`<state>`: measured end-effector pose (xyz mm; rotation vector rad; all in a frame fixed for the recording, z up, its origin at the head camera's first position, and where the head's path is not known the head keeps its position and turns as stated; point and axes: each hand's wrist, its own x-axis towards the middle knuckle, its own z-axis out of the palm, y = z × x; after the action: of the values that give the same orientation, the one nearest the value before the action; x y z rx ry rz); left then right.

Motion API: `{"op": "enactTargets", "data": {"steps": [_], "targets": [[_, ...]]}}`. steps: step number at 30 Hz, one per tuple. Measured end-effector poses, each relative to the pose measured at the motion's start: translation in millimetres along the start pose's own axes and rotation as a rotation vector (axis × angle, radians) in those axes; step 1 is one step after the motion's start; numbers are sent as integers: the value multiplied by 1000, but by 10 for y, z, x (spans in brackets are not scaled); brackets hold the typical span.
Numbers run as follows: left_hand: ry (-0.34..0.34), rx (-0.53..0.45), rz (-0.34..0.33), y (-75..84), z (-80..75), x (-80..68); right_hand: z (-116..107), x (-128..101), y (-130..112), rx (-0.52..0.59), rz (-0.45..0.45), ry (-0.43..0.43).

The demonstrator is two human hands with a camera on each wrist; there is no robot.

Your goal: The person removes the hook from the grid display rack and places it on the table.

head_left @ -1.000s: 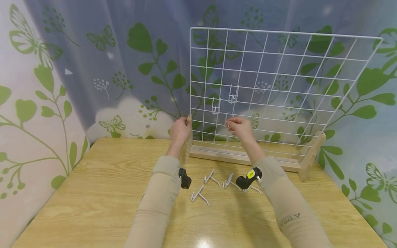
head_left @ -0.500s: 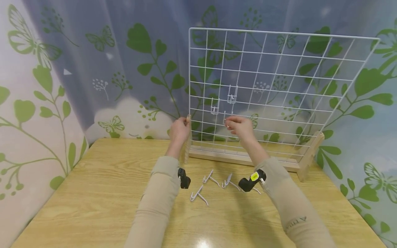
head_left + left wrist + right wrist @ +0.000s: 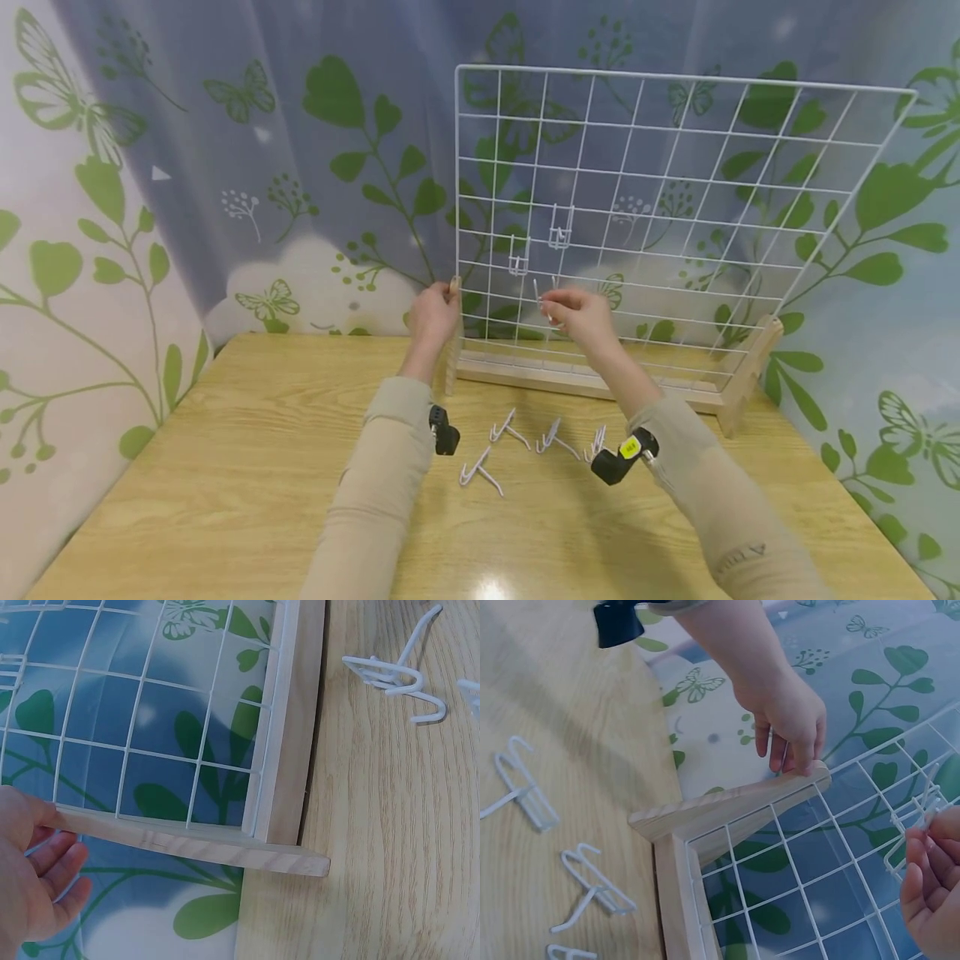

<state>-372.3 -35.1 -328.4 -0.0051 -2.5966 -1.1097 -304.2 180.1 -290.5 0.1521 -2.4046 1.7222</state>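
My left hand (image 3: 435, 312) pinches the top of the left wooden upright (image 3: 240, 853) of the stand, thumb above and fingers below in the left wrist view. In front of the lower left of the white wire grid (image 3: 619, 172), my right hand (image 3: 581, 312) pinches a white wire hook (image 3: 536, 290) between thumb and fingertips. Its two prongs point upward, and its lower part is mostly hidden by the fingers. Two similar hooks hang on the grid just above, one hook (image 3: 518, 265) lower left and another hook (image 3: 559, 237) higher right.
Several loose white hooks lie on the wooden table (image 3: 262, 467) between my forearms, among them a front hook (image 3: 481, 472) and a back hook (image 3: 509, 429). The stand's wooden base (image 3: 540, 382) runs behind them. A patterned curtain (image 3: 337, 208) rises at the back.
My right hand has tilted the hook, and its prongs have shifted slightly left and down. The right forearm has swung a little to the right, uncovering a loose hook. The left hand stays put.
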Motion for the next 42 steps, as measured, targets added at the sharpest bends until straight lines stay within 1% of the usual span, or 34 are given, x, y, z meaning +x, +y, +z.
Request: {"op": "enactTargets", "data": {"steps": [7,13,19,23,26,31,37,42], "targets": [[0,5,3,2,-11,-12,-43,-145,82,-14,9,-65],[-2,2,5,5,-9,-6,-83,-250,165,-87,-9,-120],[-5,17,-1,20,-14,-7,-119,-334,262,-143,-46,-170],[-6,26,-5,24,-17,-7,-125,-397,334,-179,-37,-223],[-9,25,-6,22,-19,-6,-119,-455,383,-183,-30,-264],[-11,29,-6,21,-16,-2,-110,-545,471,-192,-53,-323],[-10,25,-5,22,-14,-7,-83,-632,588,-200,-72,-363],[-16,14,-19,29,-12,-11,-52,-704,714,-194,-72,-396]]}}
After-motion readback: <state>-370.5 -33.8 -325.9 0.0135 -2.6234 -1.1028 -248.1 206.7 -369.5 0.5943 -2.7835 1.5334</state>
